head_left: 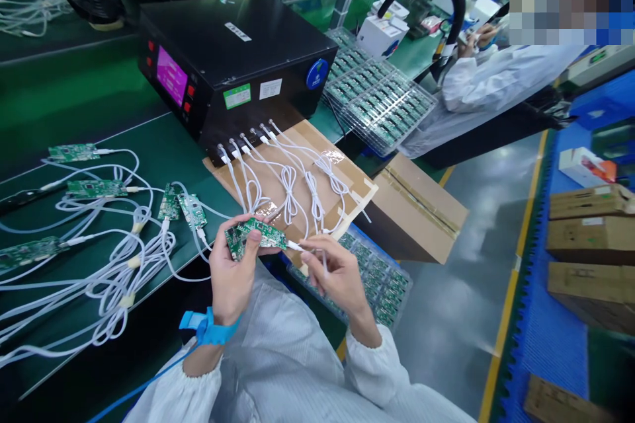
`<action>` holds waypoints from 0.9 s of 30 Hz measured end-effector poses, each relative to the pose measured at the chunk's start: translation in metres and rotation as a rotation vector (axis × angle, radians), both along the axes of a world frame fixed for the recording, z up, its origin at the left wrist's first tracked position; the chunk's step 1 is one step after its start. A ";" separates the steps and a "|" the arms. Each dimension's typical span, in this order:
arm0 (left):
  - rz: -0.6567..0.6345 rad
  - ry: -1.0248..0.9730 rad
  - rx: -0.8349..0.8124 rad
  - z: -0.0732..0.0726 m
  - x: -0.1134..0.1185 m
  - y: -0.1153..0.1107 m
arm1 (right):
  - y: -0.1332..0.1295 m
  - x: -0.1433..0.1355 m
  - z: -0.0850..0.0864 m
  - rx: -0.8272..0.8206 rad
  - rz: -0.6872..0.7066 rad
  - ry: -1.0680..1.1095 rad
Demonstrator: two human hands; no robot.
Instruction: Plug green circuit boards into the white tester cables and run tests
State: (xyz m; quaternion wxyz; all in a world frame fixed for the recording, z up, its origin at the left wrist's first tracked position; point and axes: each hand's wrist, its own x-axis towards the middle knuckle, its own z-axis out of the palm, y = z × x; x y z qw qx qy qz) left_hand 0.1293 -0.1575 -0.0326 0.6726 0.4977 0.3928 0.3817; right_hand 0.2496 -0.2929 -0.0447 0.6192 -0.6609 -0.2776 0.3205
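Note:
My left hand [234,272], with a blue wrist strap [211,329], is closed around a green circuit board [262,234]. Part of a second board [234,242] shows beside it in the same grip. Between the fingers of my right hand [340,269] is a white cable, its plug [294,246] meeting the right end of the board. Whether the plug is fully seated I cannot tell. Further white cables [289,188] run from the side of a black test box [238,39] over a cardboard sheet [360,188] just beyond my hands.
Several circuit boards [96,188] with tangled white cables [133,264] lie on the green bench at left. Clear trays of boards [391,106] stand at the back right, another tray [389,284] below my right hand. A cardboard box [421,205] stands right; a co-worker's sleeve [471,82] is beyond.

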 end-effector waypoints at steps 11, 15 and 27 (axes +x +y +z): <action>-0.158 -0.231 -0.290 0.011 0.010 -0.013 | 0.034 0.022 0.016 0.433 -0.260 0.290; -0.208 -0.252 -0.395 0.016 0.012 -0.016 | 0.040 0.014 0.011 0.242 -0.101 -0.002; -0.296 -0.261 -0.459 0.013 0.016 -0.021 | 0.039 0.015 0.015 0.175 0.054 -0.405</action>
